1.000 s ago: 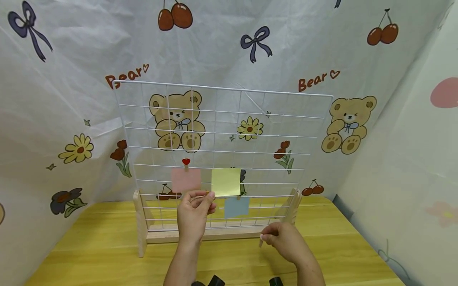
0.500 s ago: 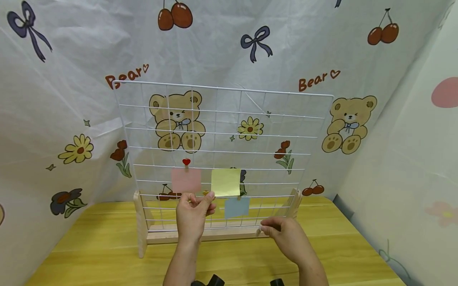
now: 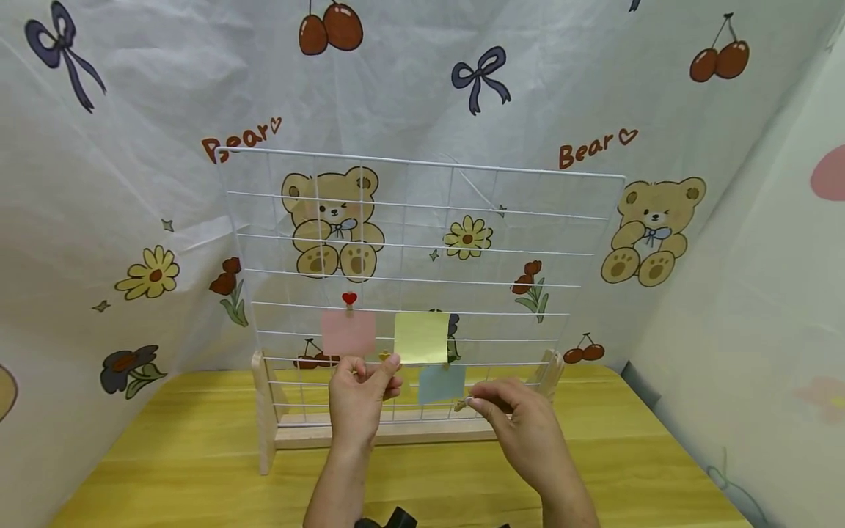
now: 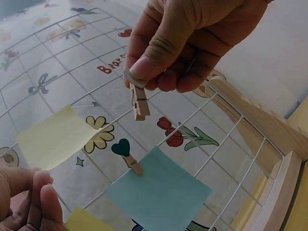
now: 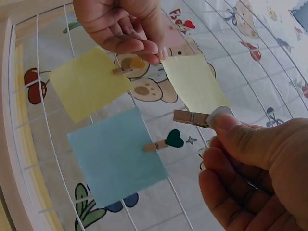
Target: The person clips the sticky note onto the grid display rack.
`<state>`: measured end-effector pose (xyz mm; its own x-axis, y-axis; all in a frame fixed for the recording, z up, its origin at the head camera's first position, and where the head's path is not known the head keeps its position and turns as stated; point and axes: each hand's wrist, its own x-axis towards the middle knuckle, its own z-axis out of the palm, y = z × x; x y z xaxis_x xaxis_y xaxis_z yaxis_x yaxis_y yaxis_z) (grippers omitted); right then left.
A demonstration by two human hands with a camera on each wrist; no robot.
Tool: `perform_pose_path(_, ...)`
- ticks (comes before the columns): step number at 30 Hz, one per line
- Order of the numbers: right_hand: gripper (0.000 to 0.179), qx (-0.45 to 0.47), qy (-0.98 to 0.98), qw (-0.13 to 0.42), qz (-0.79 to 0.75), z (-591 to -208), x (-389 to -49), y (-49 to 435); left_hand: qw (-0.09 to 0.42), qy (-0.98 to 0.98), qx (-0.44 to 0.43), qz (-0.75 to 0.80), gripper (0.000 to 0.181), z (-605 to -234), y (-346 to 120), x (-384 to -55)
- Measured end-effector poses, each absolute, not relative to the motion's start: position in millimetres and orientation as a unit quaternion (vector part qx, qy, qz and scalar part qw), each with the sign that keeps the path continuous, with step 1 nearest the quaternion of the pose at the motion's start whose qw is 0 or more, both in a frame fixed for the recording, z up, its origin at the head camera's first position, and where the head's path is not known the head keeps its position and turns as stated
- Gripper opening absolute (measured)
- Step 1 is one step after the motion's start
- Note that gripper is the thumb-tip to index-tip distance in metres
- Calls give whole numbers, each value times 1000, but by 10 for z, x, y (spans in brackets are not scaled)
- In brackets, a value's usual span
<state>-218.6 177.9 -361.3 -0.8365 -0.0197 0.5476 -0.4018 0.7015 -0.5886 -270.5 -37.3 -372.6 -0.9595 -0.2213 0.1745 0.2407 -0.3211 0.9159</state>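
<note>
In the head view, my left hand (image 3: 359, 403) pinches the lower left corner of a pale yellow sticky note (image 3: 421, 337) against a white wire grid. My right hand (image 3: 524, 433) holds a small wooden clothespin (image 3: 461, 404) between thumb and index finger, near a blue sticky note (image 3: 441, 385). From the right wrist, the clothespin (image 5: 192, 118) lies close to the edge of the pale note (image 5: 197, 82), its jaws pointing left. A green-heart clothespin (image 5: 163, 141) fastens the blue note. Another yellow note (image 5: 91, 84), clipped with a yellow-heart clothespin, is mostly hidden from the head camera.
The wire grid (image 3: 416, 163) stands upright in a wooden base (image 3: 310, 438) on a yellow wood-grain table (image 3: 165, 469). A pink note (image 3: 348, 334) hangs from a red-heart clothespin (image 3: 350, 300). Behind is a printed bear cloth (image 3: 409, 95).
My right hand has risen and moved left toward the notes, and the clothespin has swung from pointing down to pointing left. The left hand keeps its hold on the pale note.
</note>
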Motion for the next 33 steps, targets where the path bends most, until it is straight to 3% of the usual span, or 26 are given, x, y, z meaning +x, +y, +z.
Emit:
perform_pose_path(12, 9, 176, -843, 409, 300, -3301, -2363, 1579, 138, -553, -13, -821, 46, -3726, -341, -2722)
perform_pose_path(21, 7, 200, -856, 406, 249, -2818, -2586, 1342, 141, -549, -5, -824, 44, -3711, -358, -2730)
perform_pose_path(33, 10, 207, -870, 391, 217, -2652, -2720, 1167, 139, -543, -8, -828, 42, -3734, -360, -2726)
